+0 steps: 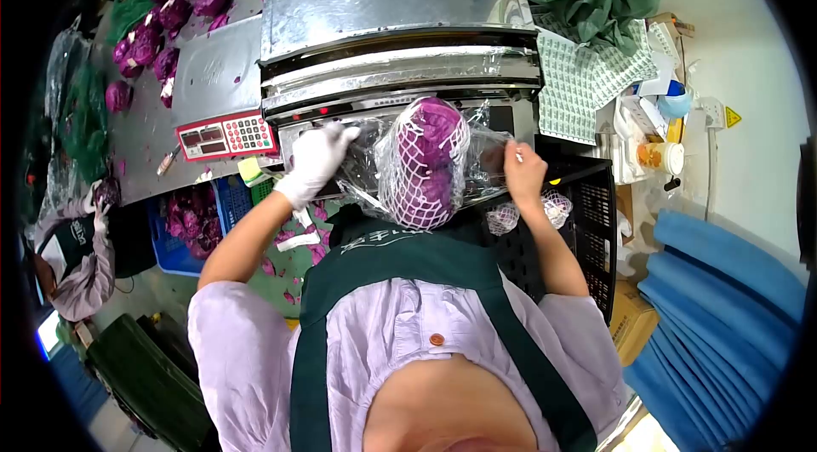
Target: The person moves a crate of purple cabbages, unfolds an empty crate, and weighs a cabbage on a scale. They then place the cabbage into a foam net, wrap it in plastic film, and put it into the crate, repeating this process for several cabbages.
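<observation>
Purple cabbage (437,158) in a white foam net sits at the front of a steel wrapping machine (396,5), close to my apron. Clear plastic film (489,145) spreads out on both sides of it. My left hand (319,164), in a white glove, is closed at the film's left side, fingers pinched together. On the other side my bare right hand (524,169) pinches the film's right end, with the fingers curled. The film is stretched between the hands and the cabbage.
A red-and-white scale (226,136) stands left of the machine. Loose purple cabbages (145,45) lie at the back left. A black crate (594,222) with netted cabbages is at right, a blue crate (170,252) at left. Another person's hands (100,203) hold a cabbage far left.
</observation>
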A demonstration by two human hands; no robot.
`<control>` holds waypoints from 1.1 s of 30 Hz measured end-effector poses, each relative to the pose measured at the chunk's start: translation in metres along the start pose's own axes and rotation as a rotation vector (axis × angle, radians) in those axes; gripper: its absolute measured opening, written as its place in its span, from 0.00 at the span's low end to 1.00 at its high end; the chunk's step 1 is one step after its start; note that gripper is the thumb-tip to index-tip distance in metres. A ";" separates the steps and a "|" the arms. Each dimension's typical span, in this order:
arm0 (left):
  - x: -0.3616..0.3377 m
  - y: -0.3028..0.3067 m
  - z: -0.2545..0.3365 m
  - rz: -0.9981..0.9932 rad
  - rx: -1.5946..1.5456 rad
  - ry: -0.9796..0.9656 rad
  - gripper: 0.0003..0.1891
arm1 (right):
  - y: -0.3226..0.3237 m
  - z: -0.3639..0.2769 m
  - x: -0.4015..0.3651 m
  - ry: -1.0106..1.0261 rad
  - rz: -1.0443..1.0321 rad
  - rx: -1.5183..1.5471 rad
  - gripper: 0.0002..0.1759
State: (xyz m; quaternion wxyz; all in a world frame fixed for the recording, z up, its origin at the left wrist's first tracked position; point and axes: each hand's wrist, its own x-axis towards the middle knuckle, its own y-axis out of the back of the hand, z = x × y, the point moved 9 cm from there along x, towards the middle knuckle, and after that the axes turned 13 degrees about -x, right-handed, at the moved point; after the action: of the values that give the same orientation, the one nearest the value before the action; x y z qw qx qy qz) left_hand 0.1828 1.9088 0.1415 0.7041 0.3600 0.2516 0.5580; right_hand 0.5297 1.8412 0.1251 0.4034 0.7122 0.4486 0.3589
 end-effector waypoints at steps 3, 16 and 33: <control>-0.001 -0.055 0.039 0.008 0.121 -0.191 0.13 | -0.021 -0.035 -0.010 0.173 0.098 -0.286 0.13; -0.023 -0.056 0.115 -0.433 -1.680 0.364 0.23 | 0.022 -0.088 -0.030 0.135 0.123 0.583 0.18; -0.068 -0.078 0.155 -0.617 -1.794 0.459 0.20 | 0.118 -0.129 0.020 0.372 0.515 0.301 0.10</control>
State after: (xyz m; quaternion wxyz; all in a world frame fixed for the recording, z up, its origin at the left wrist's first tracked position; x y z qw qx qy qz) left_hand 0.3298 1.7986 0.1719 0.7657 -0.5089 -0.0526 0.3900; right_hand 0.4648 1.8609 0.2877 0.1015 0.7761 0.3679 0.5021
